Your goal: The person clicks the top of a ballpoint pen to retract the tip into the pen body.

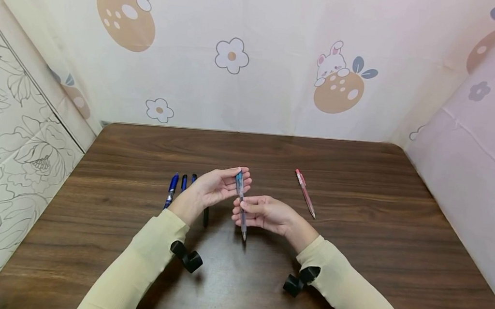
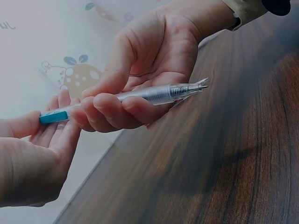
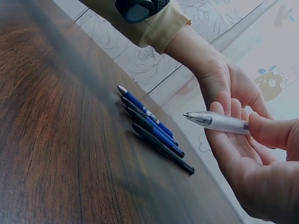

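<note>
Both hands are on one clear ballpoint pen (image 1: pixel 243 224) with a blue top end, held above the table with its tip toward the person. My right hand (image 1: pixel 271 215) pinches the barrel between thumb and fingers. At the blue end, my left hand (image 1: pixel 218 187) has its thumb on the top and its fingers behind it. In the left wrist view, the pen's clear grip (image 2: pixel 161 94) and metal point show past the right fingers. The right wrist view shows the pen's tip end (image 3: pixel 201 118) in front of the left wrist.
Several blue and black pens, among them a blue pen (image 3: pixel 145 111) and a black pen (image 3: pixel 161 148), lie side by side on the brown wooden table (image 1: pixel 352 260), left of the hands. A pink pen (image 1: pixel 305 193) lies to the right. A patterned curtain (image 1: pixel 270 88) hangs behind the table.
</note>
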`<state>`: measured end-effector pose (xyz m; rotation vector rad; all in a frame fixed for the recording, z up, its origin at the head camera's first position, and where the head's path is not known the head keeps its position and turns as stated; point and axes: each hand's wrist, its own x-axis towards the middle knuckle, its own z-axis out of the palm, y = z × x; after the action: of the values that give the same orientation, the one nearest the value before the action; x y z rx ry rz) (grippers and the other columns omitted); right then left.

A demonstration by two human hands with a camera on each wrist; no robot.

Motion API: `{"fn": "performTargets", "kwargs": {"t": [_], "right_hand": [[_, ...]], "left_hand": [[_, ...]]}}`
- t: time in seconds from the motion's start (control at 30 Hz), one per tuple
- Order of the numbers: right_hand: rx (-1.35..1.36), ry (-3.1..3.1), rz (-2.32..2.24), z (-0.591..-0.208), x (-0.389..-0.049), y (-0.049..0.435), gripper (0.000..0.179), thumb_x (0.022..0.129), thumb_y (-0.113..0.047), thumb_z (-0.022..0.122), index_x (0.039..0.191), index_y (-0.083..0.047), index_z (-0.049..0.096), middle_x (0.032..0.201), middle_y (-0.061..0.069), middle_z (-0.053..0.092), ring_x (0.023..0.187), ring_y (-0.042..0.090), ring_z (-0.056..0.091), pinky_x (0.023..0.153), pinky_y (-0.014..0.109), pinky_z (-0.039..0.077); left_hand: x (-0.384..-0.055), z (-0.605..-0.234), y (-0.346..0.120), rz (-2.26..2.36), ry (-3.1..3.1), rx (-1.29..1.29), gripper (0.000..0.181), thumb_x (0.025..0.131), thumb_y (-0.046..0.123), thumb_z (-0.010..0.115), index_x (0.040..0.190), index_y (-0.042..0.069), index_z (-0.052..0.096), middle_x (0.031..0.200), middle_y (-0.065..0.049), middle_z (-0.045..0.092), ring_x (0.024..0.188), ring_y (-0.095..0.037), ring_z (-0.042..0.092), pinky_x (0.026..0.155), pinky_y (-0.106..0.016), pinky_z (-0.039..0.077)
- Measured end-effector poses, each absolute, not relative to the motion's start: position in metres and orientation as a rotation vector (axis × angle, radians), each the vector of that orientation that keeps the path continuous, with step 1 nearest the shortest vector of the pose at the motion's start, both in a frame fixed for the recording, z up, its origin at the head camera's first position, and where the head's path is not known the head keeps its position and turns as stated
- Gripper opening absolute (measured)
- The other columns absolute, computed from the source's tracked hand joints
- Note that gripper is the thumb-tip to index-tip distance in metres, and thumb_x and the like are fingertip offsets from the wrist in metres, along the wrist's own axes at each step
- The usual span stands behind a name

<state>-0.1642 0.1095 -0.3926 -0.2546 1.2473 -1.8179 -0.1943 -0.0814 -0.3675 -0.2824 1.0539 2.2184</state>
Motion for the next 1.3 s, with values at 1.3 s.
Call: {"fn": "performTargets", "kwargs": {"t": [1.3], "right_hand": [[-0.256, 1.237, -1.816, -0.3908, -0.1604, 0.1107, 0.015, 0.101, -0.008, 0.045, 0.108, -0.007, 0.058, 0.091, -0.001, 0.072, 0.090, 0.010, 0.069, 0.086, 0.027, 0.057]], "left_hand": [[-0.1929, -0.3718, -0.0809, 2.234, 1.040, -0.245, 0.021, 0.102, 0.016, 0.045, 0.101, 0.007, 0.064, 0.094, -0.006, 0.073, 0.091, -0.016, 0.069, 0.081, -0.028, 0.059]]}}
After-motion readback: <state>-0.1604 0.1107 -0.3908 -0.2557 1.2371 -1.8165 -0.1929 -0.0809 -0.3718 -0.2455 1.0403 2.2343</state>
